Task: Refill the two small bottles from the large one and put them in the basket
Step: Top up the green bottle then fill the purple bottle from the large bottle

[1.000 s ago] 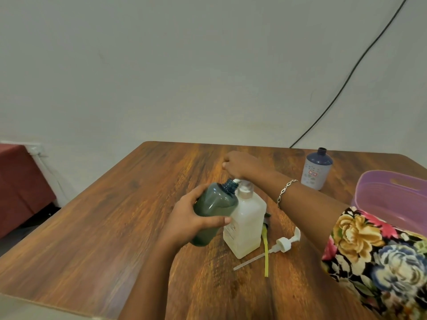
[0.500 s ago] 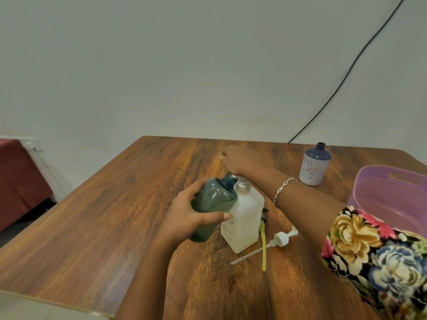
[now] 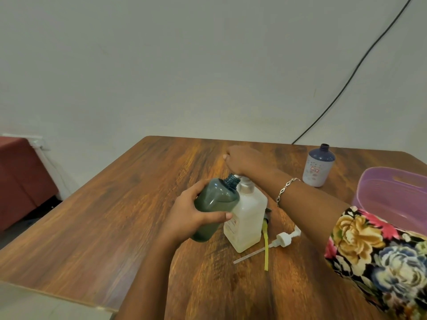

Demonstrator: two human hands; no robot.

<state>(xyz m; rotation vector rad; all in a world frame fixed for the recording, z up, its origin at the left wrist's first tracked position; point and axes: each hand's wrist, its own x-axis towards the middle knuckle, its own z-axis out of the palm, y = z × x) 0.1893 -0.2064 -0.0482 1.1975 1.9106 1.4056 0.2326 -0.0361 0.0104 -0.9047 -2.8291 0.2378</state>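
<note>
In the head view, the left hand (image 3: 194, 218) is wrapping its grip round the body of a dark green bottle (image 3: 215, 202) at the centre of the frame, thumb on the near side and fingers curled behind. It is holding the bottle tilted, so the open threaded neck is pointing up and to the right, just beside the neck of a white bottle (image 3: 248, 218). The white bottle is standing upright on the counter (image 3: 115, 215), looking pale and cloudy inside; the green bottle's contents cannot be told. The right hand (image 3: 245, 159) is reaching across above both necks with fingers curled downward, and whether its grip is pinching anything cannot be told. A white pump (image 3: 284, 239) and a yellow-green tube (image 3: 265, 245) are lying on the counter just right of the white bottle. An uncapped blue-topped bottle (image 3: 318, 168) is standing at the upper right, near a purple basket (image 3: 374, 197) at the right edge. A dark cable (image 3: 346, 82) is running down the pale wall behind the wooden counter.
</note>
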